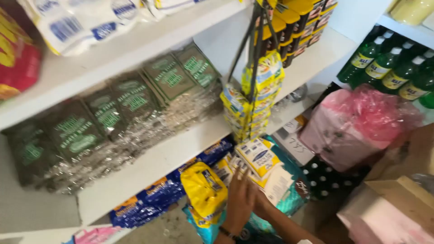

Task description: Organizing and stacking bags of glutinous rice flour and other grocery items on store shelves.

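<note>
My left hand [239, 201] is raised at the bottom centre, fingers apart and flat against a stack of white and yellow packets [258, 158] on the lower shelf. A dark band circles its wrist. My right hand [263, 207] comes in from the lower right and is mostly hidden behind the left hand, under the same packets. Whether it grips them is unclear. A crumpled yellow bag [205, 190] lies just left of my left hand, on top of a teal sack [289, 199].
Clear bags with green labels [108, 122] fill the middle white shelf [167, 158]. A strip of yellow packets [253, 104] hangs from above. Blue bags [149, 199] lie lower left. Green bottles [393, 68], a pink wrapped bundle [357, 126] and a cardboard box [398, 203] stand at the right.
</note>
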